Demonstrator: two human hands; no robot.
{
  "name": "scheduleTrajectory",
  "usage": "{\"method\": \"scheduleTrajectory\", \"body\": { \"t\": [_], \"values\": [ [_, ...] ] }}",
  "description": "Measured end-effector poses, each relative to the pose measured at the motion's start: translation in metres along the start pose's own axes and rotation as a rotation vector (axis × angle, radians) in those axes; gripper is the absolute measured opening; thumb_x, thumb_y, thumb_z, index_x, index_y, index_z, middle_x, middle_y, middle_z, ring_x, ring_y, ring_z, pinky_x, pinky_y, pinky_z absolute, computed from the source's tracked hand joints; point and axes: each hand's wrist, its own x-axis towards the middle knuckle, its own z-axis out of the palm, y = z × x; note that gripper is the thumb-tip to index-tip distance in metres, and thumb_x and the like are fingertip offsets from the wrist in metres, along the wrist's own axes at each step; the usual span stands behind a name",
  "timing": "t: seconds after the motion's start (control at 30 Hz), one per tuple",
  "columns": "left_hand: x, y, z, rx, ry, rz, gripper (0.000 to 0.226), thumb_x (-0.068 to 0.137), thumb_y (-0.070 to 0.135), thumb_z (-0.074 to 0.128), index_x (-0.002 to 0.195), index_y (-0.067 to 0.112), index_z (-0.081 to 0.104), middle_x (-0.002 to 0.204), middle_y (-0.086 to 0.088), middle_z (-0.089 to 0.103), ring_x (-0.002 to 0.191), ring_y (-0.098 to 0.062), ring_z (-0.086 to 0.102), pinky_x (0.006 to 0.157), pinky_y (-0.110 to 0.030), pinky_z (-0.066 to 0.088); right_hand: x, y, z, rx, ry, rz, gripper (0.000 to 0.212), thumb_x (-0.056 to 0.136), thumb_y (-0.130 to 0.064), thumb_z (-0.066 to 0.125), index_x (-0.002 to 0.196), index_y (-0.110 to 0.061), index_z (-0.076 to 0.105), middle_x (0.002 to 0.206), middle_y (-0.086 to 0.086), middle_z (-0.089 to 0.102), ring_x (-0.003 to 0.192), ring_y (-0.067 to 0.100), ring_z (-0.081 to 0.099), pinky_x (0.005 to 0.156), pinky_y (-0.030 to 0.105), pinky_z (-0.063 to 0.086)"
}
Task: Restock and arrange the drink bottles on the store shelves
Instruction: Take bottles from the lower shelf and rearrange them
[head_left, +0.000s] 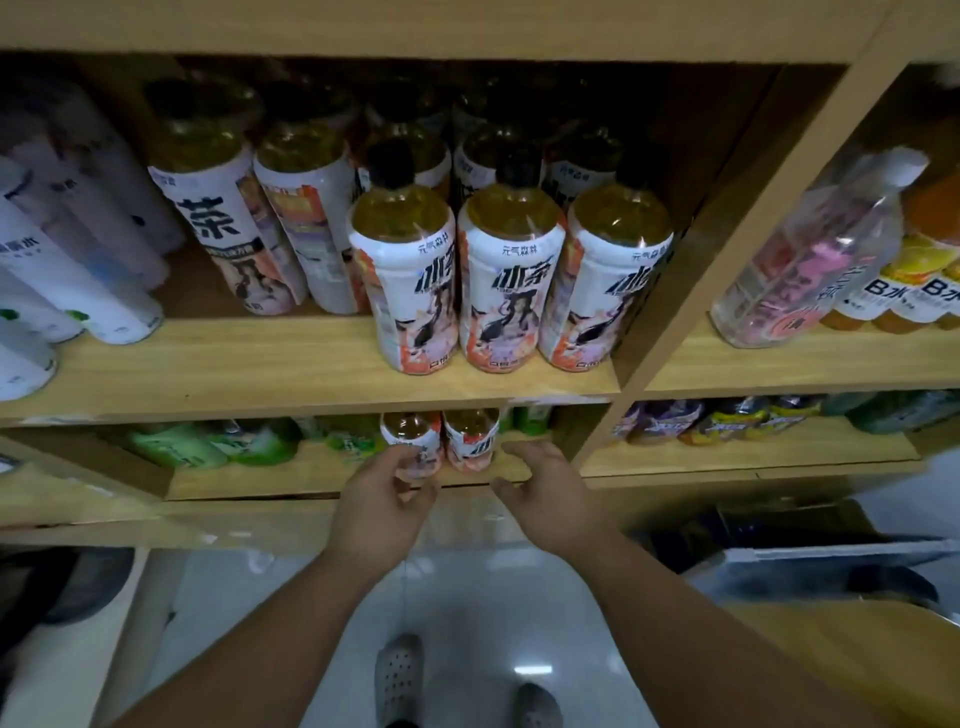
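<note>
Two tea bottles are standing side by side at the front of the lower shelf (260, 480), the left tea bottle (410, 441) and the right tea bottle (470, 436), close together with their labels facing out. The person is reaching down to them with both arms. The left hand (382, 501) is hovering in front of the left tea bottle, thumb up by its label and fingers loosely curled beneath. I cannot tell whether it is gripping or only cupping. The right hand (543, 486) is hanging just beside the right tea bottle, fingers spread and holding nothing, seemingly guarding it from tipping. My guess is that the pair is being lined up beneath the row of three matching bottles (511, 291) on the upper shelf (260, 364), so the fronts agree. Green bottles (208, 444) are sitting further left on the lower shelf. The shelving is showing pale wood grain and is dim inside. The floor (467, 597) is gleaming white, with grey clogs (397, 675) showing below.
</note>
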Motion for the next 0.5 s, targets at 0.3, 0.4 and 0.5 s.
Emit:
{"method": "scheduleTrajectory", "body": {
  "t": [0.3,0.4,0.5],
  "values": [
    [0.042,-0.019,0.042,-0.090,-0.225,0.030,0.054,0.084,0.021,0.081,0.129,0.042,0.059,0.110,0.033,0.067,0.105,0.004,0.067,0.089,-0.018,0.052,0.090,-0.002,0.031,-0.085,-0.009,0.030,0.043,0.103,-0.045,0.057,0.125,-0.009,0.065,0.116,0.015,0.070,0.110,0.035,0.065,0.085,0.037,0.053],
    [0.047,-0.027,0.049,-0.113,-0.274,0.011,0.073,0.078,0.026,0.086,0.138,0.045,0.048,0.125,0.028,0.065,0.116,0.000,0.064,0.097,-0.025,0.051,0.095,-0.005,0.038,-0.094,0.007,0.019,0.043,0.102,-0.043,0.059,0.128,-0.010,0.064,0.122,0.013,0.070,0.116,0.034,0.063,0.094,0.037,0.053],
    [0.048,-0.027,0.050,-0.080,-0.275,0.017,0.082,0.077,0.025,0.088,0.126,0.071,0.041,0.119,0.040,0.062,0.113,0.008,0.062,0.090,-0.018,0.049,0.087,-0.007,0.042,-0.072,0.038,-0.016,0.038,0.092,-0.036,0.074,0.124,-0.017,0.067,0.121,0.006,0.071,0.115,0.029,0.064,0.091,0.032,0.050]
  ]
}}
